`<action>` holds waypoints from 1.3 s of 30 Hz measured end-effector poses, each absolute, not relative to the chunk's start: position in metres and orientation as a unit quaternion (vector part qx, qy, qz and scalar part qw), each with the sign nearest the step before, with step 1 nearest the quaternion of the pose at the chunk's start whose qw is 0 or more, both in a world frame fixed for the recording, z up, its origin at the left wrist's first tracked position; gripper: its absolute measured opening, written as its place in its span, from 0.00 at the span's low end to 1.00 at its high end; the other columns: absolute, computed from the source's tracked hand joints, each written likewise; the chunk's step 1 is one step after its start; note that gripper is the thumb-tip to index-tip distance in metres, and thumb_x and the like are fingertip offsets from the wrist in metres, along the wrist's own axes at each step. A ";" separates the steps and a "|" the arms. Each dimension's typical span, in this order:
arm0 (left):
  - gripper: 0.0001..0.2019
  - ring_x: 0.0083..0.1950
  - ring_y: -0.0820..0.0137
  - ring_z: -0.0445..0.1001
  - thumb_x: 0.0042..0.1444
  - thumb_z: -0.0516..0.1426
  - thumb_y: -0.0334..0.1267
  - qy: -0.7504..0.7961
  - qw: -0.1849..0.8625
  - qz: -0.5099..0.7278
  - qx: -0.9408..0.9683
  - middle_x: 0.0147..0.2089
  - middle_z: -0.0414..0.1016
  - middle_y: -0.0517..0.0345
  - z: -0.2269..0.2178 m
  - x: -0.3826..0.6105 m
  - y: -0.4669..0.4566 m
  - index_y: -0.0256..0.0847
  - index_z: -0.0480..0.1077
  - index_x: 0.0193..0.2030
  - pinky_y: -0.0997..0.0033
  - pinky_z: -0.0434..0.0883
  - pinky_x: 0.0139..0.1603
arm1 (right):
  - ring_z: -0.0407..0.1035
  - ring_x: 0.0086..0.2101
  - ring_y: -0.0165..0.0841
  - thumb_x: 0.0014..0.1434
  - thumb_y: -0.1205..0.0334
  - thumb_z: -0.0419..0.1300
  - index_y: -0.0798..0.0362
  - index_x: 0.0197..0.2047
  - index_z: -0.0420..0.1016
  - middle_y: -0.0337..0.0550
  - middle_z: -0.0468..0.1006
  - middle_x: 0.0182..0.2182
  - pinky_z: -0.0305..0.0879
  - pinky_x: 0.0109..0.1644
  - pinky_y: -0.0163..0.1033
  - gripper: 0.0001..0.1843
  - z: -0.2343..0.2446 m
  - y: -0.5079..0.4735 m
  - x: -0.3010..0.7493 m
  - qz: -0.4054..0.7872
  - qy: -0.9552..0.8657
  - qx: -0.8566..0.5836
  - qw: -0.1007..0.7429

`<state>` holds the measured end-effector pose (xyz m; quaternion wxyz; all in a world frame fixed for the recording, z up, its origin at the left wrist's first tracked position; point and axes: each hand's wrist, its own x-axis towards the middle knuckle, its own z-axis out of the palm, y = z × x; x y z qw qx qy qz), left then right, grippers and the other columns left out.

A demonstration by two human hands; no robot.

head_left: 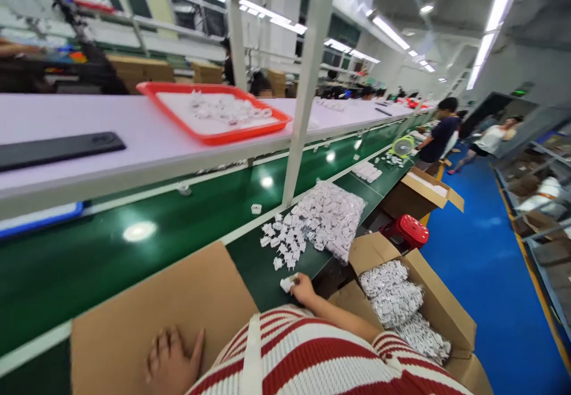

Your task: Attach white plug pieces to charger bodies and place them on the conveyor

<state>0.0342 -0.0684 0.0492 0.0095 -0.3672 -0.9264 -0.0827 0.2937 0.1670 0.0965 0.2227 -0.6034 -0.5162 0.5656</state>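
My left hand [172, 359] lies flat on a brown cardboard sheet [165, 300], its fingers spread and nothing in them. Close to my body, my right hand [303, 290] pinches a small white plastic part [288, 283] over the dark green bench; its exact kind is too small to tell. Beyond that hand lies a loose heap of similar white parts [285, 234]. They spread out from a clear plastic bag [336, 213] full of the same parts.
On my right, an open carton [446, 300] holds several bags of white parts, with a red stool [408, 231] behind it. A red-rimmed tray [209, 139] sits on the raised shelf, left of a white post [307, 85]. Several people are farther down the line.
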 end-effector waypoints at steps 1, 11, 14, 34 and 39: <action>0.44 0.78 0.51 0.58 0.54 0.44 0.65 -0.935 -0.010 -0.118 -0.334 0.80 0.50 0.71 0.046 0.038 -0.072 0.69 0.42 0.79 0.41 0.59 0.73 | 0.68 0.26 0.31 0.40 0.70 0.69 0.52 0.24 0.70 0.31 0.72 0.20 0.65 0.35 0.36 0.11 0.099 0.169 0.295 0.585 -0.493 -0.604 0.223; 0.41 0.82 0.50 0.44 0.66 0.46 0.56 -0.936 -0.070 -0.164 -0.304 0.80 0.50 0.34 0.046 0.036 -0.070 0.25 0.56 0.76 0.45 0.43 0.80 | 0.73 0.25 0.26 0.51 0.77 0.64 0.53 0.36 0.73 0.39 0.80 0.28 0.72 0.31 0.29 0.11 0.141 0.192 0.281 0.759 -0.260 -0.557 0.212; 0.41 0.82 0.50 0.43 0.68 0.46 0.57 -0.935 -0.076 -0.166 -0.303 0.80 0.49 0.34 0.048 0.040 -0.072 0.25 0.55 0.77 0.44 0.41 0.80 | 0.73 0.26 0.26 0.58 0.77 0.60 0.52 0.38 0.73 0.37 0.80 0.28 0.74 0.31 0.29 0.10 0.156 0.196 0.274 0.794 -0.187 -0.539 0.210; 0.32 0.71 0.47 0.63 0.67 0.51 0.50 -0.886 -0.100 -0.293 -0.346 0.69 0.68 0.33 0.056 -0.016 0.033 0.28 0.65 0.70 0.47 0.59 0.74 | 0.74 0.28 0.27 0.65 0.76 0.58 0.52 0.41 0.75 0.37 0.78 0.27 0.77 0.34 0.30 0.10 0.202 0.202 0.236 0.826 -0.088 -0.528 0.175; 0.27 0.70 0.50 0.66 0.68 0.51 0.40 -0.834 -0.203 -0.316 -0.404 0.69 0.69 0.39 0.062 -0.062 0.152 0.34 0.65 0.71 0.49 0.64 0.72 | 0.69 0.22 0.24 0.62 0.74 0.63 0.51 0.39 0.76 0.33 0.75 0.23 0.72 0.28 0.27 0.07 0.198 0.214 0.235 0.799 -0.125 -0.567 0.158</action>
